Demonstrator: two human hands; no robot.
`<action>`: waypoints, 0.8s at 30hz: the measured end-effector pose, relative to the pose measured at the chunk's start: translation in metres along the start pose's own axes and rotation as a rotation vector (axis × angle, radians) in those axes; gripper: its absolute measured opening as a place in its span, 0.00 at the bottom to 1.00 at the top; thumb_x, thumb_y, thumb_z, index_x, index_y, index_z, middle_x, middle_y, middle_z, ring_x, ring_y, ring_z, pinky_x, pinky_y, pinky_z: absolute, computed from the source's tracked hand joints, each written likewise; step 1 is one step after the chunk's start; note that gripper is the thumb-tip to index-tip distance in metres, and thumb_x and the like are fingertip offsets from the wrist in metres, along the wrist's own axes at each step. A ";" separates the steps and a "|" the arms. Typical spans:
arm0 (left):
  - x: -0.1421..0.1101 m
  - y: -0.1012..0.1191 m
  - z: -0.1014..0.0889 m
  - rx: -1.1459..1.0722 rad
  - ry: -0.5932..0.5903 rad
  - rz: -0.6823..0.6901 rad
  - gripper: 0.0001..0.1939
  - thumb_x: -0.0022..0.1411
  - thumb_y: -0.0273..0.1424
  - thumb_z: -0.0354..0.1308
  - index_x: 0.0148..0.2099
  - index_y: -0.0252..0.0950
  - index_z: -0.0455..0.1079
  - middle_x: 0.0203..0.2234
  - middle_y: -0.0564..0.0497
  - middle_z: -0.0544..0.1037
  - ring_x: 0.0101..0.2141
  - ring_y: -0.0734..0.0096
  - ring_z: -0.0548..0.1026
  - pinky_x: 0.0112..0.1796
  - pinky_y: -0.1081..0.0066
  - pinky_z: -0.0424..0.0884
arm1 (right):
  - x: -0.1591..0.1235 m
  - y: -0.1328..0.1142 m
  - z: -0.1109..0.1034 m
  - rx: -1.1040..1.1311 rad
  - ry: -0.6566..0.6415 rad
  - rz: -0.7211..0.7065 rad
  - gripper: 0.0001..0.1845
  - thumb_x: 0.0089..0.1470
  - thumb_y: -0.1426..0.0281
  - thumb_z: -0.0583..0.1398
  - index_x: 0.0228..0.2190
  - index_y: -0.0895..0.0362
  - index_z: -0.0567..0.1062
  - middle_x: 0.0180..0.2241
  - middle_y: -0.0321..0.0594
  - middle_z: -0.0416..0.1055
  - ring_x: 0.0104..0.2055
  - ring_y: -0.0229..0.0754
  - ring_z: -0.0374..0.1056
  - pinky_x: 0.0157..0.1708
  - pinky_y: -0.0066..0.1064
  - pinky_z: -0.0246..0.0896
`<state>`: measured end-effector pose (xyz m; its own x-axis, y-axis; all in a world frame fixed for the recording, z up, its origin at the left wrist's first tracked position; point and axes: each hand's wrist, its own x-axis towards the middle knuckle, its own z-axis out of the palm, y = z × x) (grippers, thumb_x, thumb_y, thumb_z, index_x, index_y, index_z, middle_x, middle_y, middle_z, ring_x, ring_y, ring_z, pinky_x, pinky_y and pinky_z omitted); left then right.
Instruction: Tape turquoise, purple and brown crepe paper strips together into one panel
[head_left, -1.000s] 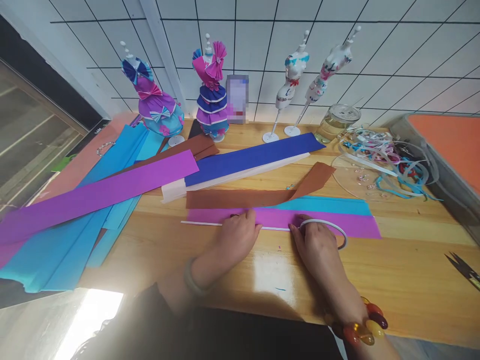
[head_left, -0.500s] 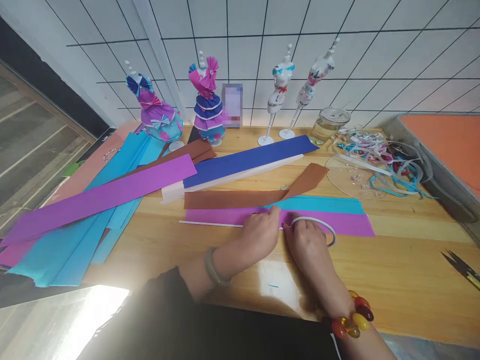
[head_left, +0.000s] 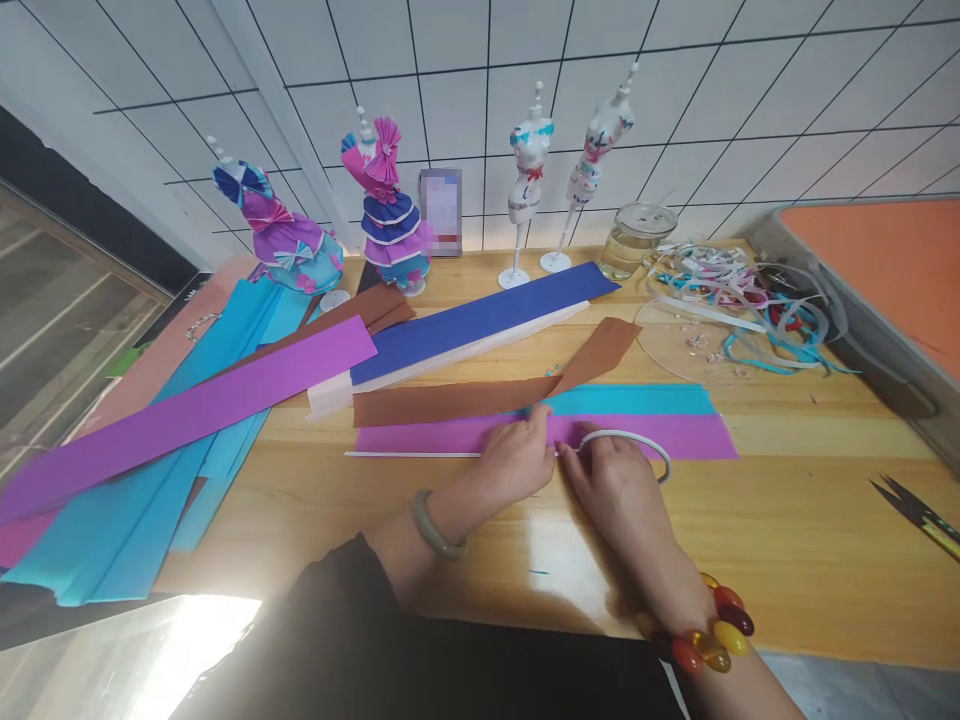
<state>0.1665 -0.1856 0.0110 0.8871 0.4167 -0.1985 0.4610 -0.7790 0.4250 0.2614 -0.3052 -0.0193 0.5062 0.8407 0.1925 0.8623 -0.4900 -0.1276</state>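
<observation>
A long purple strip (head_left: 427,434) of paper or thin fabric lies crosswise in front of me, with a turquoise strip (head_left: 637,399) along its far side. Across their left part rests a brown strip (head_left: 450,400), its right end folded upward. Thin white ribbon (head_left: 412,454) runs along the purple strip's near edge. My left hand (head_left: 517,460) is closed, its fingers pressing ribbon and strip near the middle. Just right of it, my right hand (head_left: 622,485) pinches the ribbon at the edge; the loose end loops over its knuckles. The fingertips are partly hidden.
Purple and turquoise strips (head_left: 187,410) pile up at left, beside a blue strip (head_left: 480,325). Dressed mini mannequins (head_left: 394,220) and bare-stand ones (head_left: 531,165) line the back with a phone (head_left: 441,210) and glass jar (head_left: 637,240). Ribbon scraps (head_left: 750,300) and scissors (head_left: 919,512) lie right.
My view has turned slightly, so the scene sits a little further left. Both hands stay at nearly the same spot on the purple strip's edge.
</observation>
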 end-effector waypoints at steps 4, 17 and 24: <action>0.002 -0.002 0.006 0.010 0.016 0.020 0.23 0.62 0.32 0.48 0.58 0.35 0.50 0.36 0.46 0.77 0.37 0.58 0.76 0.35 0.65 0.69 | -0.001 0.005 -0.005 0.004 -0.036 0.036 0.22 0.59 0.58 0.48 0.37 0.63 0.72 0.27 0.49 0.73 0.33 0.49 0.68 0.33 0.36 0.56; 0.002 0.003 0.008 0.094 0.060 0.020 0.28 0.64 0.35 0.49 0.63 0.35 0.44 0.35 0.46 0.78 0.36 0.58 0.77 0.35 0.64 0.70 | -0.002 0.008 -0.012 0.019 -0.060 0.119 0.19 0.56 0.57 0.51 0.26 0.58 0.71 0.25 0.45 0.73 0.29 0.47 0.69 0.30 0.35 0.54; 0.003 0.003 0.011 0.115 0.077 0.028 0.31 0.64 0.37 0.50 0.64 0.35 0.43 0.33 0.48 0.78 0.34 0.58 0.77 0.33 0.64 0.70 | -0.002 0.008 -0.014 -0.032 -0.041 0.115 0.19 0.56 0.57 0.52 0.25 0.57 0.70 0.35 0.49 0.75 0.31 0.47 0.69 0.31 0.36 0.56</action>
<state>0.1705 -0.1919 0.0016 0.8973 0.4254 -0.1179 0.4396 -0.8375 0.3246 0.2672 -0.3139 -0.0066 0.6017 0.7866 0.1385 0.7986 -0.5907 -0.1150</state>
